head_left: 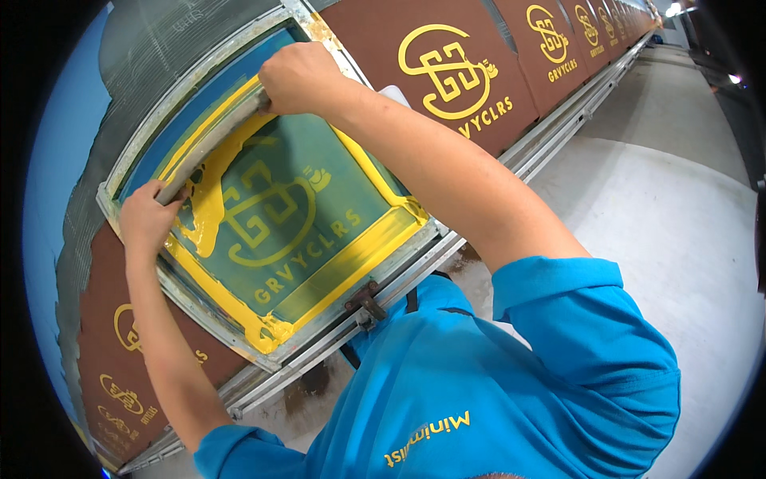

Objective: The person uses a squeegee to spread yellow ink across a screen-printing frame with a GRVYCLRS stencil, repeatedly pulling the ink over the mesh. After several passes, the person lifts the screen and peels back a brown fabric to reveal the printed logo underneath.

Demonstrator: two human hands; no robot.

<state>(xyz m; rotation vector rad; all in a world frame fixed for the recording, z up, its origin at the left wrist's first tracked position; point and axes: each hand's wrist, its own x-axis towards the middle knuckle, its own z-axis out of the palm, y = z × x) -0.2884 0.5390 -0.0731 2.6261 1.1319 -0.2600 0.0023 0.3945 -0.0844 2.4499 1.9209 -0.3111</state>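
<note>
A long squeegee (209,145) lies across the far part of a screen-printing frame (211,317). My left hand (147,219) is wrapped round its near-left end. My right hand (300,78) grips the other end, farther up and to the right. Thick yellow ink (209,209) is pooled along the squeegee's near side, with more lining the frame's inner edges. The green mesh (279,275) bears a monogram and lettering, partly smeared with yellow. The squeegee's blade is hidden beneath its handle and the ink.
Brown fabric panels (511,100) with yellow prints run off to the far right, and more lie at lower left. A metal rail (550,128) borders them on my side, with a clamp (367,303) at the frame. Dark grey sheeting (152,56) lies beyond the frame.
</note>
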